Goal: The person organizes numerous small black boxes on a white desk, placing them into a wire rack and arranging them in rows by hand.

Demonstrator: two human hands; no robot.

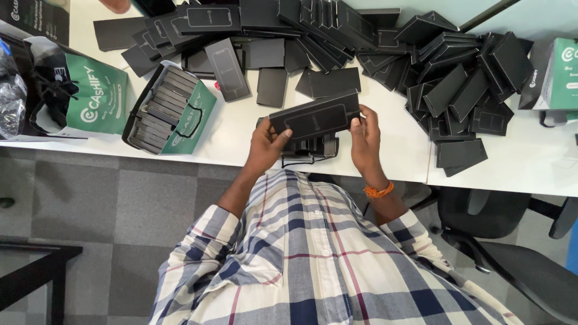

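A flat black rectangular box (314,117) is held level above the white table's (229,135) front edge. My left hand (265,147) grips its lower left end with the thumb on top. My right hand (365,137) pinches its right end; an orange thread band circles that wrist. Just under the box, a small black stand or bag (310,149) holding more black boxes sits at the table edge. Several loose black boxes and lids (337,42) lie heaped across the far half of the table.
A green paper bag (171,111) lying on its side holds several stacked black boxes; a second green bag (81,90) stands to its left. Another green bag (557,75) is at the far right. A black office chair (512,241) stands at the lower right.
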